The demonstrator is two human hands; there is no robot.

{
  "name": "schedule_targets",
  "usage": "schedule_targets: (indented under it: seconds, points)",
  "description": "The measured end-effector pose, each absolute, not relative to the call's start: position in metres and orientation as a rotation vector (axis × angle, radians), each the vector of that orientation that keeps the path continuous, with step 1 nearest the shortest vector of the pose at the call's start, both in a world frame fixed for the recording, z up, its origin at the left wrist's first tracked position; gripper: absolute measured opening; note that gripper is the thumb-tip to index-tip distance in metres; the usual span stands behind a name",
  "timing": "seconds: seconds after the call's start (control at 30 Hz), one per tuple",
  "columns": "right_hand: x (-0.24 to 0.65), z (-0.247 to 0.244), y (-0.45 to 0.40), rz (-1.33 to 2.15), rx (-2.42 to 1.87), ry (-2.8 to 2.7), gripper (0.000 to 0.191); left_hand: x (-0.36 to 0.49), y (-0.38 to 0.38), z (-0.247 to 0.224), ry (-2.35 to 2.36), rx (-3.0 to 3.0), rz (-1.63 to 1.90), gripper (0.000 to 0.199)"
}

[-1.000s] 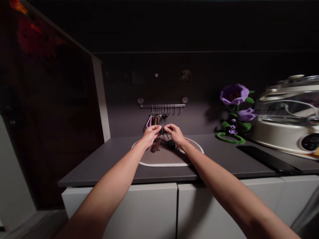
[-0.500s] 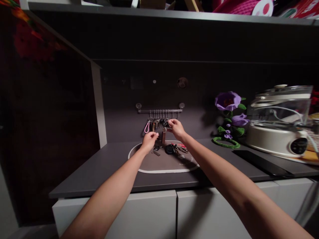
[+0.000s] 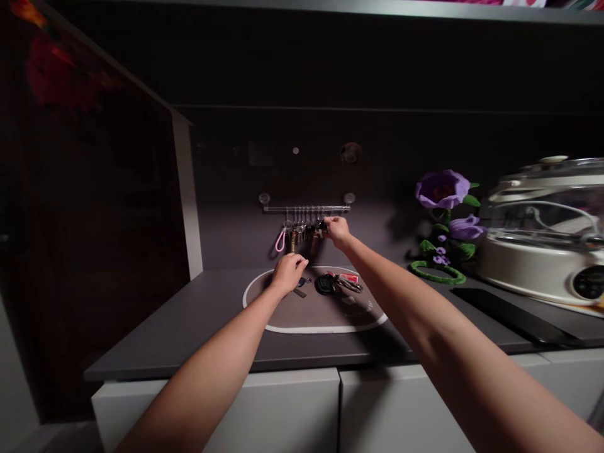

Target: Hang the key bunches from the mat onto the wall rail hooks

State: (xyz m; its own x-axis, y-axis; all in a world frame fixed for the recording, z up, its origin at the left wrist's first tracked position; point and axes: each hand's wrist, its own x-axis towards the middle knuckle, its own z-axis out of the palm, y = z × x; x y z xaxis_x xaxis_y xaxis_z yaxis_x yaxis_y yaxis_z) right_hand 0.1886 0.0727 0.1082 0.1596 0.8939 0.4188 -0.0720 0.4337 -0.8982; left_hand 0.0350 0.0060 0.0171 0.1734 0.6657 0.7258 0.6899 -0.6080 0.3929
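My right hand (image 3: 337, 231) is raised to the right part of a clear hook rail (image 3: 306, 209) on the back wall. Its fingertips pinch a dark key ring (image 3: 323, 226) just under the hooks; the fingers partly hide it. Several keys (image 3: 301, 230) hang along the rail, with a pink loop strap (image 3: 280, 241) at the left and a brown fob (image 3: 314, 242) nearer my right hand. Lower down, my left hand (image 3: 289, 275) hovers over a brown oval mat (image 3: 283, 318), fingers loosely bent and nothing visible in them. Beside it lies a small key with a tag (image 3: 299, 292).
A black round fob (image 3: 324, 284) and a bunch of keys (image 3: 348, 285) lie on the mat. To the right stand a purple flower ornament (image 3: 442, 190), a dark flat slab (image 3: 512, 314) and a white appliance with a clear lid (image 3: 533, 261). A shelf edge (image 3: 302, 9) runs overhead.
My left hand has dropped from the hanging keys toward the mat. My right hand has moved slightly up, closer to the rail, and the brown fob now hangs higher. The view has shifted slightly.
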Motion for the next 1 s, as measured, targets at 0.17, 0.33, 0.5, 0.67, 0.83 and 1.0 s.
schedule_targets:
  seconds: [0.17,0.33,0.5,0.67,0.83,1.0]
  points:
    - [0.183,0.106,0.085,0.835,-0.878,-1.189,0.014,0.034,0.005,0.018,-1.381,-2.361,-1.451,0.022]
    - [0.180,0.102,0.093,0.798,-0.910,-1.124,0.015,0.034,0.006,0.017,-1.369,-2.349,-1.433,0.022]
    - [0.180,0.098,0.095,0.809,-0.921,-1.120,0.014,0.033,0.006,0.018,-1.360,-2.358,-1.442,0.021]
    - [0.183,0.090,0.100,0.774,-0.934,-1.141,0.011,0.032,0.004,0.021,-1.415,-2.345,-1.447,0.020]
    - [0.188,0.084,0.113,0.610,-0.964,-1.170,0.017,0.030,0.005,0.020,-1.409,-2.335,-1.501,0.018]
    - [0.190,0.082,0.116,0.563,-0.969,-1.187,0.018,0.028,0.008,0.019,-1.423,-2.316,-1.469,0.018]
